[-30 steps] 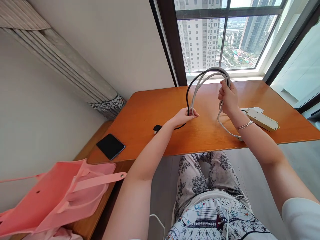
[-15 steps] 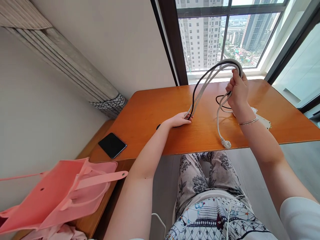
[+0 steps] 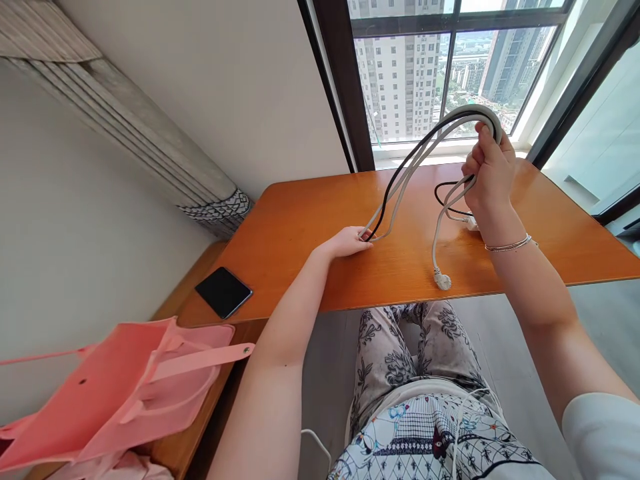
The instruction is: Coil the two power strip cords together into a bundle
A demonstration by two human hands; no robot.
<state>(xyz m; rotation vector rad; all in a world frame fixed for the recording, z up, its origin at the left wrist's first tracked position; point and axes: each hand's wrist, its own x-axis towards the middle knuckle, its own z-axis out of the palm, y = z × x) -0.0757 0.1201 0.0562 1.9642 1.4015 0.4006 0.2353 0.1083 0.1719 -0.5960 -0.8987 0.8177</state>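
Note:
A bundle of white and black cables (image 3: 417,157) arches between my two hands above the wooden table. My right hand (image 3: 493,167), raised near the window, is closed around the top of the arch. My left hand (image 3: 350,241) pinches the lower end of the bundle, low over the table. From under my right hand a white cord hangs down to a white plug (image 3: 443,280) near the table's front edge. Another white connector (image 3: 471,224) shows just left of my right wrist, partly hidden by it.
The orange-brown table (image 3: 300,207) stands before the window. A black phone (image 3: 224,292) lies at its left front corner. Beside it, a pink bag (image 3: 125,387) rests on a lower wooden surface. A grey curtain (image 3: 150,127) hangs at the left.
My right hand has moved up and to the right, carrying the cables. My left hand has slid slightly left, stretching the arch wider. The hanging plug has shifted a little left.

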